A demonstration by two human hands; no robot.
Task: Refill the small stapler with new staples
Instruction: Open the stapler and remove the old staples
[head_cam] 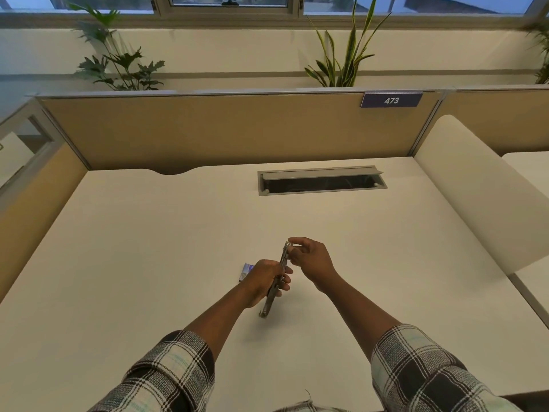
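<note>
Desk (148,263); staple box (246,270) half-hidden

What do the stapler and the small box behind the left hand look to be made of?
Stapler: likely metal, with a grey, dull sheen and thin, hard-edged rails; too small to rule out plastic parts. Small box: probably printed cardboard, with flat matte blue-and-white faces and crisp folded edges, though mostly hidden by the left hand.

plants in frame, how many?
3: leafy plant behind the partition at left, snake plant right of centre, and one cut off at the right edge. More may be hidden.
</note>
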